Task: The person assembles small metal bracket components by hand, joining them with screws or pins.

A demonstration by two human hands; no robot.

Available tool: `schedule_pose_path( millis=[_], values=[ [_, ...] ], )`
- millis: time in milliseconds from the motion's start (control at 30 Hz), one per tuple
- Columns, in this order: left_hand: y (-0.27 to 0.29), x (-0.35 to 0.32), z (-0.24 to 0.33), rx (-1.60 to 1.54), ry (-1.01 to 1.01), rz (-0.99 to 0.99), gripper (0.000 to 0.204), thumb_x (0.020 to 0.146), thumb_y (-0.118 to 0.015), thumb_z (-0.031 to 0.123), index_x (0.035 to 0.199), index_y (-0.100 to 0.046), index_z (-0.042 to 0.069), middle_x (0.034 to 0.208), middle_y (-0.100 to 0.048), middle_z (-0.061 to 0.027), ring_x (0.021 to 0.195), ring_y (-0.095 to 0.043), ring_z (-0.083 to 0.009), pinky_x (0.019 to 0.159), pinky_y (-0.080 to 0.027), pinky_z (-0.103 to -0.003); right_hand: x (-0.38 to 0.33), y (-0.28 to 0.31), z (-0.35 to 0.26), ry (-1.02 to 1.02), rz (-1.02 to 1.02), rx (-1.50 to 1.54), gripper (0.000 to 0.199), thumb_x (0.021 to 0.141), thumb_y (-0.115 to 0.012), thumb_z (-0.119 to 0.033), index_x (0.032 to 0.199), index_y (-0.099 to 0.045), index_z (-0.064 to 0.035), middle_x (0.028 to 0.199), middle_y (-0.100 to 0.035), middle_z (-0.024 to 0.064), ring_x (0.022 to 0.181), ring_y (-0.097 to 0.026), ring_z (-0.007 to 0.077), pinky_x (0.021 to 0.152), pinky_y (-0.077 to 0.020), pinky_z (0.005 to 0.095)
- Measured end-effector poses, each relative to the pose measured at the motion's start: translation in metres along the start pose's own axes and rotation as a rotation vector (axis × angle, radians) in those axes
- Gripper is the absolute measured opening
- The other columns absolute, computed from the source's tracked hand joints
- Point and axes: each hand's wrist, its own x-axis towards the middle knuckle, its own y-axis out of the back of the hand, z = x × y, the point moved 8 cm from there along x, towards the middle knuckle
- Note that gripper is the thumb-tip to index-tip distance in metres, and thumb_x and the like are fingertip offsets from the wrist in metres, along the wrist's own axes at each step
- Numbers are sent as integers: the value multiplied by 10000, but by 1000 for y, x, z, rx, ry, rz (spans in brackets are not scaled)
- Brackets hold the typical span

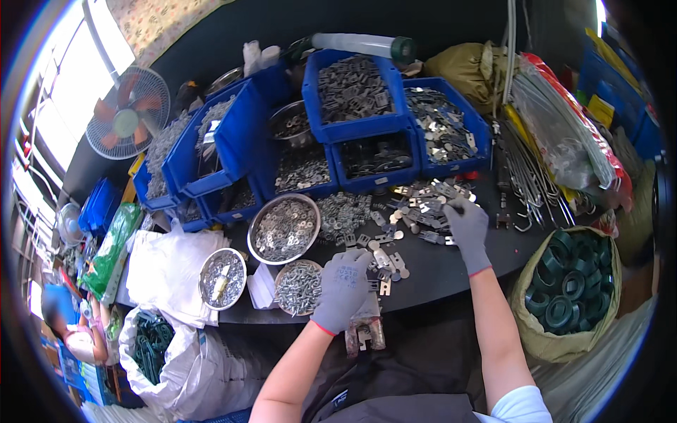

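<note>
Both my hands wear grey gloves with red cuffs. At the table's front edge, my left hand [343, 290] is closed, its fingers curled, and the glove hides whatever is in them. Just beside and below it is a metal fixture [364, 335] with a small bracket on it. Farther right, my right hand [467, 227] reaches over a heap of flat metal clips [427, 209], thumb and fingers drawn together at its edge; what is between them is too small to make out. Loose clips and round metal discs [395, 261] lie between the two hands.
Blue bins [361, 128] of metal parts line the back. Left of my hands stand a bowl of washers [284, 229], a bowl of screws [298, 287] and a smaller bowl [223, 279]. A sack of green rings [568, 296] stands right; a person [84, 331] is far left.
</note>
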Motion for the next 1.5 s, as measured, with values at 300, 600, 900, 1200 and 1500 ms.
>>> schedule_pose_path(
  millis=[300, 600, 900, 1200, 1500],
  values=[
    [-47, 24, -2, 532, -147, -421, 245, 778, -633, 154, 1022, -638, 166, 998, -615, -46, 966, -593, -217, 780, -476, -365, -77, -17, -67, 352, -290, 29, 217, 782, -685, -239, 953, -671, -107, 831, -629, 88, 727, -620, 226, 654, -491, 361],
    [18, -5, 1, -228, -20, 63, 309, 823, -621, 102, 1131, -628, 82, 954, -643, -127, 858, -621, -285, 745, -496, -378, -115, -50, -62, 469, -384, -441, 167, 751, -659, -241, 880, -661, -135, 833, -585, 59, 784, -600, 248, 664, -479, 411],
    [-16, -68, -19, -1762, 742, 55, 226, 933, -578, 52, 1151, -543, 4, 1048, -650, -103, 950, -641, -155, 832, -530, -282, -140, -8, -110, -48, -593, 458, 85, 855, -613, -74, 899, -658, -17, 727, -663, 131, 594, -640, 189, 545, -477, 274],
    [2, -78, -6, -1587, 627, -17, 216, 918, -612, 52, 1120, -590, -22, 1034, -661, -81, 933, -632, -117, 809, -532, -258, -152, 6, -143, 376, -723, 252, 126, 807, -655, -140, 878, -695, -44, 748, -659, 130, 673, -651, 268, 600, -491, 342],
    [-2, -75, 16, -1342, 541, -230, 195, 906, -629, 106, 1078, -659, 20, 953, -667, -30, 809, -586, -55, 705, -479, -212, -175, 12, -77, -419, -984, 687, 123, 809, -672, -83, 860, -689, 28, 746, -685, 72, 638, -631, 102, 589, -497, 225]
  ],
)
